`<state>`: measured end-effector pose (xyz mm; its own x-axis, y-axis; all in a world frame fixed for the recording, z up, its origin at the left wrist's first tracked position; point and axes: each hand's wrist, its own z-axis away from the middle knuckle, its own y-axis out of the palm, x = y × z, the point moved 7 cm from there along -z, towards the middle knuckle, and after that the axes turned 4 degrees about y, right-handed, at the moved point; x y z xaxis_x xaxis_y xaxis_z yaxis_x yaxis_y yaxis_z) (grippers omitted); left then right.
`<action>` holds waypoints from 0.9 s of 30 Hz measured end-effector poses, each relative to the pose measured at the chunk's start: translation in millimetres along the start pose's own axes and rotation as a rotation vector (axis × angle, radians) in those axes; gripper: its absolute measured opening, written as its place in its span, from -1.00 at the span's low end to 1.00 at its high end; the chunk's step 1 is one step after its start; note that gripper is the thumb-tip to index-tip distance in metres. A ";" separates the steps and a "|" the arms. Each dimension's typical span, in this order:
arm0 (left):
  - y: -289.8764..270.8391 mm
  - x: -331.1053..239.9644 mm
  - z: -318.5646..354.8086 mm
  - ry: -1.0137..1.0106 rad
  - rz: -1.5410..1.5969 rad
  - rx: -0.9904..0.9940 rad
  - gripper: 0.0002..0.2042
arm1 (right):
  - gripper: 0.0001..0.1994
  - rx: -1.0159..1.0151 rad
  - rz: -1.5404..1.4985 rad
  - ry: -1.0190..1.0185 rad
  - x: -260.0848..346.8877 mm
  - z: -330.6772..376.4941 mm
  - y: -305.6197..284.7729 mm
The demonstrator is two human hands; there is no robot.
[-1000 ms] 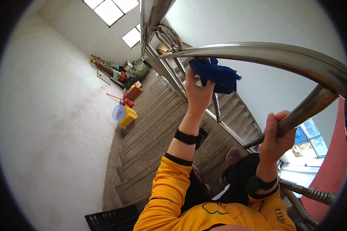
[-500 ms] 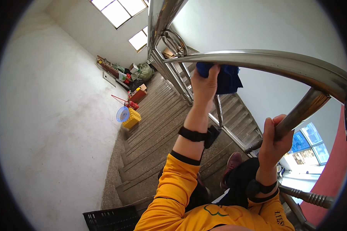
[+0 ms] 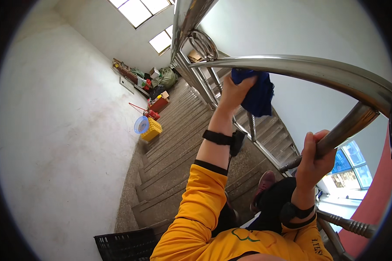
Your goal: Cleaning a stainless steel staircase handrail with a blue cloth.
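My left hand (image 3: 237, 92) is closed on a dark blue cloth (image 3: 259, 96), just under the curved metal handrail (image 3: 309, 69). The cloth's upper edge meets the underside of the rail, and its loose part hangs to the right of my fingers. Some of my left fingertips are hidden behind the cloth. Lower and to the right, my right hand (image 3: 312, 158) is wrapped round a thick metal baluster (image 3: 346, 129) that slants up to the handrail.
Stone stairs (image 3: 174, 148) descend away from me beside a scuffed white wall (image 3: 69, 130). Along that wall stand a yellow crate (image 3: 151, 130) with a blue basin (image 3: 141, 125), red fire extinguishers (image 3: 151, 114) and piled sacks (image 3: 164, 78). A black crate (image 3: 125, 244) sits near my left side.
My left hand has shifted slightly right with the cloth, and its wrist has turned. More of the cloth hangs down now. My right hand keeps its grip on the baluster.
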<state>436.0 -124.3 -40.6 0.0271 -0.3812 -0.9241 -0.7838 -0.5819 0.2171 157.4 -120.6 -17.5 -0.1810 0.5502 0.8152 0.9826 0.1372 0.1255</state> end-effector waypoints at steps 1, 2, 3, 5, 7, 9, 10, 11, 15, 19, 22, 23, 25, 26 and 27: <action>2.0 -5.3 4.6 0.035 -0.022 -0.034 -0.73 | -0.89 -0.004 0.004 0.018 -2.4 0.3 0.1; 2.2 0.9 4.4 0.035 -0.024 -0.041 -0.73 | -0.89 0.002 0.001 0.020 -3.2 -0.3 1.3; -0.4 3.8 3.8 0.108 -0.071 -0.098 -0.73 | -0.89 -0.009 0.008 0.010 -0.4 -1.7 0.7; -4.8 3.4 9.0 0.251 -0.134 -0.210 -0.70 | -0.89 -0.010 0.004 0.009 2.3 1.3 4.0; -4.9 8.2 15.2 0.279 -0.239 -0.261 -0.70 | -0.89 -0.017 -0.011 0.042 -0.3 0.7 2.9; -8.0 17.0 23.4 0.298 -0.319 -0.325 -0.69 | -0.89 -0.011 -0.008 0.040 -3.4 1.7 2.1; -10.5 24.0 27.0 0.298 -0.315 -0.328 -0.69 | -0.89 -0.009 -0.006 0.039 -4.1 1.9 1.8; -12.5 31.8 30.6 0.285 -0.332 -0.317 -0.71 | -0.89 -0.005 -0.003 0.037 -3.0 1.5 2.0; -20.1 63.5 49.2 0.193 -0.370 -0.282 -0.72 | -0.89 0.008 0.017 0.017 -3.8 1.6 2.2; -27.9 95.6 60.7 0.165 -0.419 -0.290 -0.70 | -0.89 0.005 0.000 0.072 -3.4 1.2 0.5; -26.7 99.1 62.8 0.158 -0.459 -0.265 -0.70 | -0.90 -0.009 0.005 0.092 -4.0 1.5 -0.1; -28.0 97.4 63.2 0.156 -0.473 -0.269 -0.70 | -0.90 -0.012 0.008 0.089 -3.8 2.4 0.6; -31.6 97.7 63.7 0.159 -0.485 -0.276 -0.70 | -0.90 0.000 -0.002 0.120 -5.0 4.4 3.5; -34.6 99.6 63.3 0.143 -0.437 -0.266 -0.70 | -0.90 0.001 -0.002 0.115 -4.0 4.9 4.4; -34.2 99.9 62.9 0.125 -0.385 -0.252 -0.69 | -0.90 -0.016 -0.040 0.102 -3.1 5.1 3.0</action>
<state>426.5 -97.3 -160.2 0.3722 -0.1781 -0.9109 -0.5275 -0.8481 -0.0497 160.8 -117.7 -22.5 -0.2157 0.4578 0.8625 0.9753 0.1441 0.1674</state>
